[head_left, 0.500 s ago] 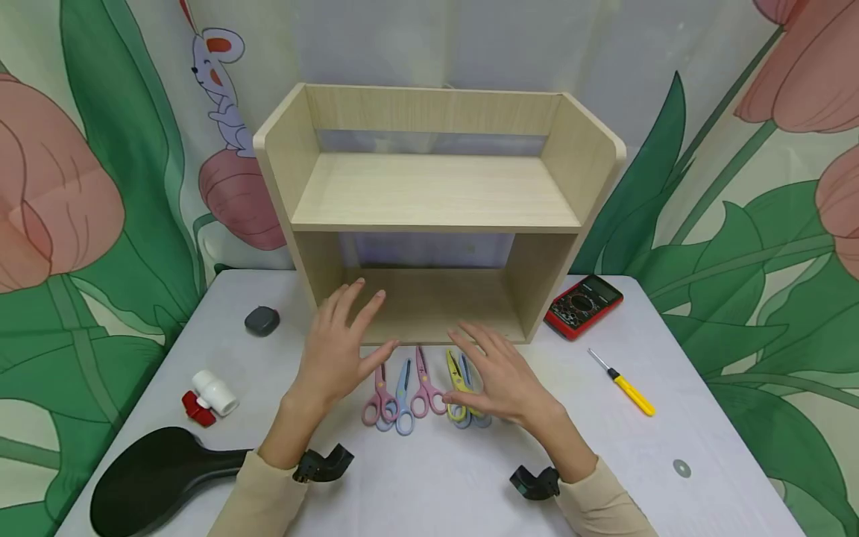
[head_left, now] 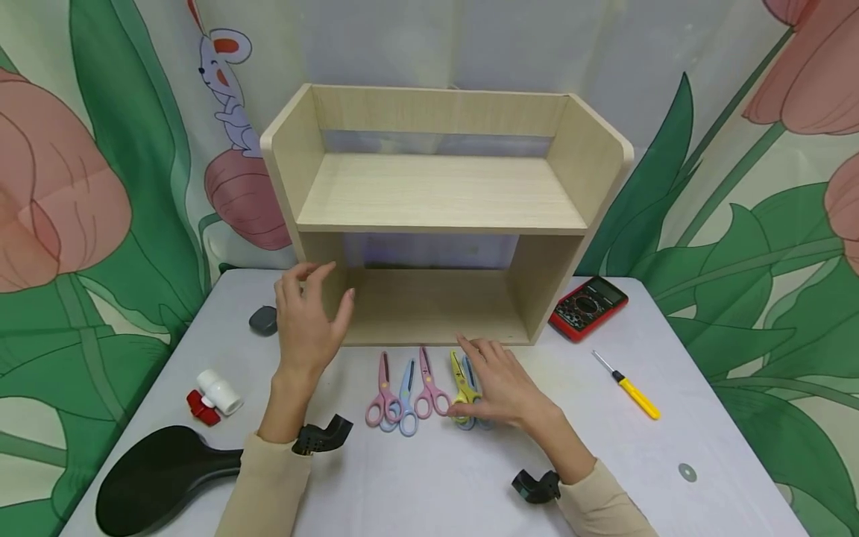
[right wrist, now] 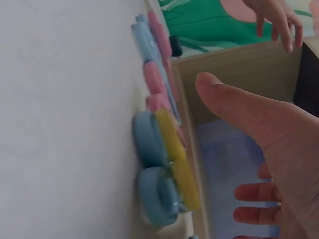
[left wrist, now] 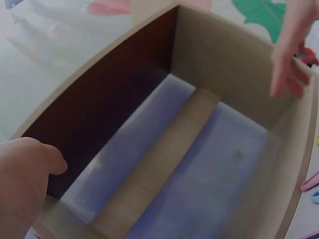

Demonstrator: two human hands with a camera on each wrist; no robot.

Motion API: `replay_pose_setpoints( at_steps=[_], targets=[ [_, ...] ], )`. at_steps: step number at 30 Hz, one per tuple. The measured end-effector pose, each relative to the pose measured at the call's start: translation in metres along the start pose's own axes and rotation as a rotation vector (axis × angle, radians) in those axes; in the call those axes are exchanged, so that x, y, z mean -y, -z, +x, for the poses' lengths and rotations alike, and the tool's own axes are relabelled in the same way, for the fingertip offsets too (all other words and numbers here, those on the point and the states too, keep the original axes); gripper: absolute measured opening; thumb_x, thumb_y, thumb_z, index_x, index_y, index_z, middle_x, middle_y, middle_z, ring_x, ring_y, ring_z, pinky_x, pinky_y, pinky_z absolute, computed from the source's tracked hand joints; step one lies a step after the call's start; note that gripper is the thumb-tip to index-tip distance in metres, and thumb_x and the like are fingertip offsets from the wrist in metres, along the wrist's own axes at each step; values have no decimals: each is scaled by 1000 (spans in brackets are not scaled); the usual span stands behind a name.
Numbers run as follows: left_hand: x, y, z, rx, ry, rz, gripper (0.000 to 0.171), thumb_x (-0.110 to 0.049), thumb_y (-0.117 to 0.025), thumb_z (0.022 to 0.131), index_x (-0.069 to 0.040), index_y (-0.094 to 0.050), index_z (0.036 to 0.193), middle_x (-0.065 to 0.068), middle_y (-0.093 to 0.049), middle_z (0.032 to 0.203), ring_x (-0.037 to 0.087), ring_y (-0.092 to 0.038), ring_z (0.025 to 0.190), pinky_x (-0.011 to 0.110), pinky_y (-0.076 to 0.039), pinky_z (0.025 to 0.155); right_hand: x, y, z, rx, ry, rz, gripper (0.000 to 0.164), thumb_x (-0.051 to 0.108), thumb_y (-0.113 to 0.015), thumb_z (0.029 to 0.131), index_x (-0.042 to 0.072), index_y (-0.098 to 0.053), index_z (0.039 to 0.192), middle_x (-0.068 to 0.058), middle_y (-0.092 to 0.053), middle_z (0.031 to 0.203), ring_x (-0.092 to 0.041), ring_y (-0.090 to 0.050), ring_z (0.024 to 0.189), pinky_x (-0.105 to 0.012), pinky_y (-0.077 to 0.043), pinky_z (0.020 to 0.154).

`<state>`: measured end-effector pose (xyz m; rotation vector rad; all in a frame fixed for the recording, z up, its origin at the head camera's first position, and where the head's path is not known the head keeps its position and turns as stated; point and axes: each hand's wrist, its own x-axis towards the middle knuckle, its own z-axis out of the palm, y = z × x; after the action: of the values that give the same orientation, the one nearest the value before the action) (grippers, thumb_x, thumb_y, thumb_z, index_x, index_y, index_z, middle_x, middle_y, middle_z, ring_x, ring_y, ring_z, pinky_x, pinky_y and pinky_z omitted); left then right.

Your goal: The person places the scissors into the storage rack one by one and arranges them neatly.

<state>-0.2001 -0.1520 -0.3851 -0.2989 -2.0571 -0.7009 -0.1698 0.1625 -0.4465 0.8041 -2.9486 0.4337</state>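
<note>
A pale wooden two-tier shelf stands at the back of the table. My left hand is raised by the shelf's lower left front, thumb spread from loosely bent fingers, holding nothing. Its thumb shows against the lower compartment in the left wrist view. Over the yellow scissors hovers my right hand, palm down and holding nothing. Along the shelf's front edge lie pink scissors, blue scissors and a second pink pair. Another blue pair is partly under the yellow one.
A dark mouse-shaped object, a white and red fitting and a black paddle-shaped object are on the left. To the right are a red and black multimeter, a yellow-handled screwdriver and a grey disc.
My left hand has moved left, from in front of the lower compartment to the shelf's left side. My right hand has hardly moved, and the head view has shifted slightly.
</note>
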Motion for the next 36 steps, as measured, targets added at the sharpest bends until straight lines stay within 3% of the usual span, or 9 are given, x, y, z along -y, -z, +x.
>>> replay_pose_setpoints(
  at_steps=[3, 7, 11, 16, 25, 31, 36],
  targets=[
    [5, -1, 0, -34, 41, -38, 41, -18, -70, 90, 2, -56, 123, 27, -47, 122, 45, -45, 112, 56, -42, 94, -1, -6, -4, 37, -35, 2, 122, 73, -79, 66, 10, -29, 158, -12, -48, 145, -29, -46, 131, -54, -41, 114],
    [9, -3, -4, -66, 123, -124, 42, -12, -70, 89, 3, -50, 122, 27, -44, 122, 40, -45, 110, 46, -44, 91, -3, -13, -9, 78, -67, -22, 117, 75, -78, 66, 6, -39, 153, -13, -50, 143, -30, -47, 130, -54, -43, 111],
    [12, -5, -7, -88, 193, -193, 44, -7, -69, 89, 3, -45, 124, 27, -41, 121, 35, -47, 104, 34, -47, 83, -3, -16, -11, 97, -77, -60, 102, 76, -76, 67, 7, -55, 140, -11, -57, 133, -26, -52, 118, -50, -47, 104],
    [14, -7, -8, -102, 256, -208, 48, -6, -68, 89, 3, -41, 128, 29, -43, 119, 37, -50, 100, 37, -52, 80, -1, -15, -12, 101, -64, -113, 86, 75, -75, 68, 8, -68, 121, -8, -64, 118, -20, -54, 99, -45, -49, 93],
    [23, -3, -8, 13, 342, -203, 47, -4, -62, 95, 6, -42, 136, 30, -47, 119, 38, -57, 100, 47, -56, 84, 5, -12, -15, 28, 18, -201, 65, 67, -77, 71, 8, -74, 98, -3, -66, 92, -13, -51, 80, -32, -42, 71],
    [28, -1, -7, 59, 353, -173, 39, -5, -59, 99, 7, -48, 134, 29, -54, 115, 39, -63, 99, 51, -59, 85, 6, -11, -13, 0, 15, -184, 59, 60, -76, 72, 7, -71, 99, 1, -58, 85, -11, -44, 73, -27, -41, 66],
    [29, 0, -6, 69, 353, -154, 37, -7, -59, 99, 7, -51, 132, 29, -56, 114, 39, -65, 99, 51, -60, 84, 10, -5, -11, -66, 23, -119, 54, 55, -77, 70, 11, -70, 102, 4, -56, 89, -9, -43, 74, -23, -42, 64]
  ],
)
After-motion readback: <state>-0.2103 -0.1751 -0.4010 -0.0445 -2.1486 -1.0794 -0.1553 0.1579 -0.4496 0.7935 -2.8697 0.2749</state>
